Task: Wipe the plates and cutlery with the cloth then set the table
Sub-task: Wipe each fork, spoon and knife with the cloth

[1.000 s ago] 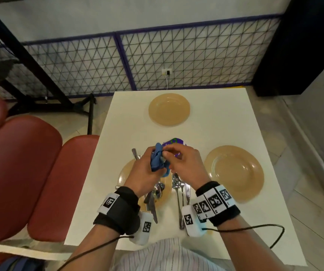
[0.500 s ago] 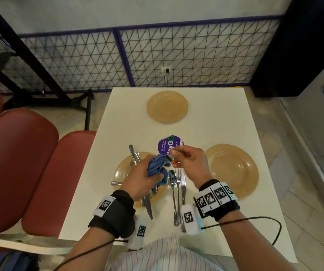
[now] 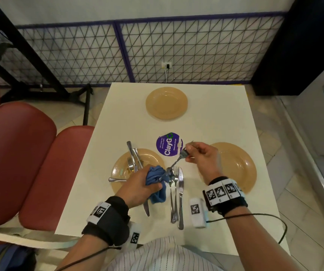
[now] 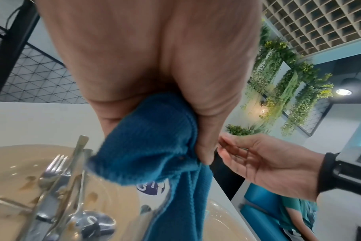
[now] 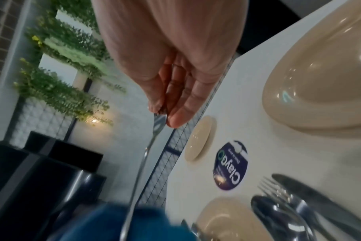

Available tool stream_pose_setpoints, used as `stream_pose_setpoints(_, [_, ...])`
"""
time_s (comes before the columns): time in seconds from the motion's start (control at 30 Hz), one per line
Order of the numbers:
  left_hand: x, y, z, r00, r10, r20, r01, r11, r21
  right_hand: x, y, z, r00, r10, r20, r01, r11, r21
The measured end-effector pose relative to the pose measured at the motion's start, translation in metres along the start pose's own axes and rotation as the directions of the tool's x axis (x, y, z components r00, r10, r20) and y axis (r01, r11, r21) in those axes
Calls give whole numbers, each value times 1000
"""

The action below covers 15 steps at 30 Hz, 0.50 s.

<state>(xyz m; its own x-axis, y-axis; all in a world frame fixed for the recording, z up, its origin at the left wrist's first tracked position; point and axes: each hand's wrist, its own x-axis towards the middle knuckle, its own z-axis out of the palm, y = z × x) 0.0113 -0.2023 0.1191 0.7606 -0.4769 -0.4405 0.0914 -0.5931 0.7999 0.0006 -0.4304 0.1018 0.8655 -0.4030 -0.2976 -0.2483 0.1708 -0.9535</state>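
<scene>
Head view: the left hand (image 3: 137,187) clenches a bunched blue cloth (image 3: 155,183) at the near right edge of the soiled plate (image 3: 121,173), which carries a fork, a knife and other cutlery. The right hand (image 3: 202,159) pinches the handle end of a utensil (image 3: 174,163) whose other end is buried in the cloth; whether it is a spoon or fork cannot be told. Just right of the soiled plate a spoon, fork and table knife (image 3: 180,196) lie side by side on the white table (image 3: 215,118). A purple ClayGo sticker (image 3: 168,144) sits just beyond that plate; a second plate (image 3: 241,167) lies to its right, a third plate (image 3: 166,103) farther beyond.
</scene>
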Motion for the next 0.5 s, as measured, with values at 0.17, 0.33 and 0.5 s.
stream_pose_setpoints(0.17, [-15, -28, -23, 996, -89, 16, 89, 996, 20, 26, 18, -30, 988, 87, -125, -87, 996, 12])
stream_pose_setpoints(0.33, [-23, -48, -49, 977, -138, -164, 114, 983, -146, 28, 57, -31, 986, 159, -41, -164, 958, -233])
stream_pose_setpoints(0.5, [-23, -61, -73, 939, -162, -303, 86, 965, -249, 31, 89, -16, 976, 215, -25, -198, 840, -506])
